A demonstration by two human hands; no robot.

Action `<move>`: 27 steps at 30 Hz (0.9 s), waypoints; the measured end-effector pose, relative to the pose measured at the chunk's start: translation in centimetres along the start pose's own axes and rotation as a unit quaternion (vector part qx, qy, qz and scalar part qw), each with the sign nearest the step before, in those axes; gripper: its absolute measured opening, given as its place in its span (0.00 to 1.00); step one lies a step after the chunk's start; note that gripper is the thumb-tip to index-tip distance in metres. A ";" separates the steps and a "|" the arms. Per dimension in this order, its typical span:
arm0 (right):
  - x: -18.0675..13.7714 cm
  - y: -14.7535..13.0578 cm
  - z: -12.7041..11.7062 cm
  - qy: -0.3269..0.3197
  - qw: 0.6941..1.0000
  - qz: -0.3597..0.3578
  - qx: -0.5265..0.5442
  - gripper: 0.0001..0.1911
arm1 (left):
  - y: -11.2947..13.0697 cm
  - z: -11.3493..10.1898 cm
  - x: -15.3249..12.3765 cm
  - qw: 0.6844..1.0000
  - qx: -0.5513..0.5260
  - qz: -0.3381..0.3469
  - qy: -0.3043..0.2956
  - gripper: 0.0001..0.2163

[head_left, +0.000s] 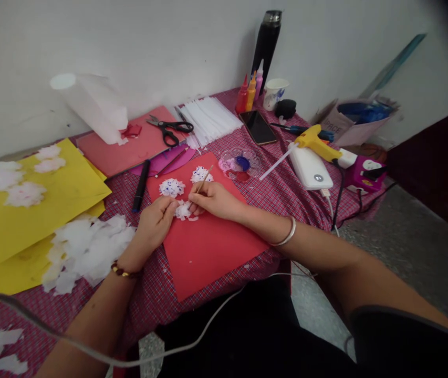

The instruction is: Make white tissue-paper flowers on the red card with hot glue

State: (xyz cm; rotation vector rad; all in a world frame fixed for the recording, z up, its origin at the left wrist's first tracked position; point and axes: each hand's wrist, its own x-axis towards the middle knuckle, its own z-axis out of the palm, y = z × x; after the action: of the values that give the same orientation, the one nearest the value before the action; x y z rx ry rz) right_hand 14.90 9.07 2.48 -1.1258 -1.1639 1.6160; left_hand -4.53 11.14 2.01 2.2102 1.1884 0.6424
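Observation:
My right hand (210,199) is closed in a pinch around a thin wooden paintbrush (208,174), its handle pointing up and its lower tip hidden. Below it lies a white paper flower (183,210), with the fingertips of my left hand (156,220) closed on its left edge. Both hands rest over a red paper sheet (204,252). Just behind them sit two more white paper flowers with blue specks, one at left (172,187) and one at right (199,174). A clear paint palette (257,156) with blue, red and pink paint stands behind my right hand.
Torn white paper pieces (90,247) and yellow sheets (22,226) lie at left. Behind are scissors (170,128), a black marker (141,186), white sticks (210,121) and paint bottles (250,94). A phone (259,127), yellow glue gun (314,142) and white power bank (310,168) lie right.

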 end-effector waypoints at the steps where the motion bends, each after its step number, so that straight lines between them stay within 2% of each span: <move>1: 0.0 0.0 0.0 0.001 1.000 0.003 0.001 0.11 | 0.0 0.1 0.0 1.000 0.000 -0.001 0.000 0.14; 4: 0.1 -0.3 -0.2 0.017 1.000 -0.012 -0.018 0.12 | 0.0 0.2 -0.1 1.000 -0.024 -0.013 0.008 0.13; 6: 0.2 -0.6 -0.6 0.060 0.997 -0.042 -0.012 0.14 | -0.1 -0.1 -0.3 0.995 -0.081 -0.043 0.026 0.12; 8: 0.3 -1.0 -1.0 0.104 0.992 -0.063 0.017 0.15 | -0.2 -1.1 -0.7 0.984 -0.143 -0.085 0.064 0.11; 10: 0.4 -1.2 -1.3 0.118 0.990 -0.062 0.041 0.15 | -0.3 -2.6 -1.5 0.972 -0.169 -0.118 0.114 0.12; 12: 0.4 -1.2 -1.3 0.105 0.992 -0.055 0.047 0.14 | -0.2 -4.6 -2.7 0.967 -0.152 -0.139 0.151 0.11; 16: 0.2 -0.8 -1.1 0.065 0.995 -0.065 0.037 0.14 | -0.2 -8.1 -6.1 0.966 -0.068 -0.189 0.166 0.09; 22: -0.5 -0.3 -0.8 0.046 0.995 -0.093 0.013 0.14 | -1.5 -11.0 -11.1 0.949 0.000 -0.237 0.208 0.12; 25: -0.7 -0.3 -0.7 0.044 0.994 -0.102 0.001 0.15 | -2.6 -11.6 -12.5 0.960 0.028 -0.218 0.176 0.11; 27: -0.7 -0.2 -0.7 0.040 0.994 -0.102 -0.001 0.15 | -3.4 -11.5 -13.0 0.974 0.070 -0.164 0.140 0.09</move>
State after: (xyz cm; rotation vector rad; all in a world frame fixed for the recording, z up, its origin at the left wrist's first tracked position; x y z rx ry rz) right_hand 15.75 8.61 2.71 -1.0279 -1.1882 1.4007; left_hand -20.25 4.35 6.34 2.0087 1.7464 0.7654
